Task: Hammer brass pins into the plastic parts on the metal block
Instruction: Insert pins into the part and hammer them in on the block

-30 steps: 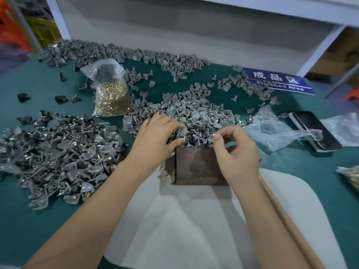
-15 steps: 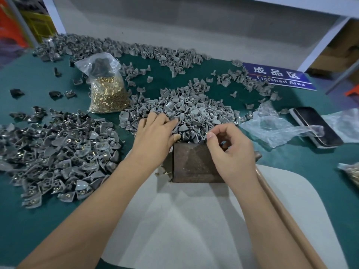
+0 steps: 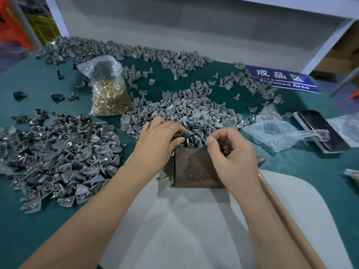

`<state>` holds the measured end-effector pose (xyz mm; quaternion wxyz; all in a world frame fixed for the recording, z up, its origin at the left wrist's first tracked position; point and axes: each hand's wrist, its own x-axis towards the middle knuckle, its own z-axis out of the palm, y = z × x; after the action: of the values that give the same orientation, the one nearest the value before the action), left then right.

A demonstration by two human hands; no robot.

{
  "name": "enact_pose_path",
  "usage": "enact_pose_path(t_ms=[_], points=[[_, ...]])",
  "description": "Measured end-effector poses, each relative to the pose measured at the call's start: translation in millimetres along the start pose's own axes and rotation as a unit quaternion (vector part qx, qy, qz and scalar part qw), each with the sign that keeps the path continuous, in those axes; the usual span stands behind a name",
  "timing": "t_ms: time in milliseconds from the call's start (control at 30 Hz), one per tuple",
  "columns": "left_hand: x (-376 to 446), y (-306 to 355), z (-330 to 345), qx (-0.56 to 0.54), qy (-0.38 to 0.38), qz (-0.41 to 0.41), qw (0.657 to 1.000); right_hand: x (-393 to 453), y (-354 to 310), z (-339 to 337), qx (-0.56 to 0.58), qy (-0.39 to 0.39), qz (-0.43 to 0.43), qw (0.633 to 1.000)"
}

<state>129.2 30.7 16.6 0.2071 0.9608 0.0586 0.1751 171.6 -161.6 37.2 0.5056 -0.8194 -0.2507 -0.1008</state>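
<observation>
We work at the far edge of the metal block (image 3: 196,167), which stands on the white pad (image 3: 194,230) in the middle of the table. Our left hand (image 3: 157,140) lies at 10 o'clock from the block, on the near rim of the pile of grey plastic parts (image 3: 186,113), and its curled fingers and thumb pinch one dark grey part (image 3: 184,135) just above the block's far edge. Our right hand (image 3: 231,158) rests over the block's right side, at 3 o'clock, with the fingers curled and thumb and forefinger close together; whether a pin sits between them we cannot tell, it is too small to see.

We judge that the step is to set the part on the block and put a pin in its hole. To do it well, we lay the part flat, with the hole up, well inside the block's top face and not on the edge. We hold the pin upright in the hole before any blow.

The bag of brass pins (image 3: 108,98) stands at 10 o'clock, further away, and some loose pins (image 3: 165,178) lie at the block's left foot. The wooden handle (image 3: 281,214) lies at 4 o'clock, touching nothing we hold. Finished parts (image 3: 58,160) lie at 9 o'clock.
</observation>
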Motion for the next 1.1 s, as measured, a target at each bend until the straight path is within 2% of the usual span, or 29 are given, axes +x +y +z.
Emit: enact_pose_path(t_ms=[233, 600, 733, 967, 1033, 1100], points=[[1.0, 0.8, 2.0, -0.025, 0.022, 0.012, 0.999, -1.5, -0.6, -0.5, -0.002, -0.004, -0.001, 1.0], [2.5, -2.5, -0.7, 0.019, -0.031, 0.063, 0.997, -1.2, 2.1, 1.1, -0.007, -0.008, 0.003, 1.0], [2.9, -3.2, -0.7, -0.004, 0.002, 0.082, 0.997, -2.0, 1.1, 0.5, -0.003, -0.008, -0.002, 1.0], [3.3, -4.4, -3.3, -0.128, 0.079, 0.033, 0.988, -1.8, -0.4, 0.7, 0.005, -0.011, 0.0, 1.0], [2.6, -1.1, -3.9, -0.204, 0.112, 0.004, 0.973, -2.1, -1.4, 0.0, 0.006, -0.006, -0.001, 1.0], [3.5, 3.2, -6.5, -0.322, 0.11, -0.033, 0.94, -1.8, -2.8, -0.8, 0.009, 0.007, -0.009, 1.0]])
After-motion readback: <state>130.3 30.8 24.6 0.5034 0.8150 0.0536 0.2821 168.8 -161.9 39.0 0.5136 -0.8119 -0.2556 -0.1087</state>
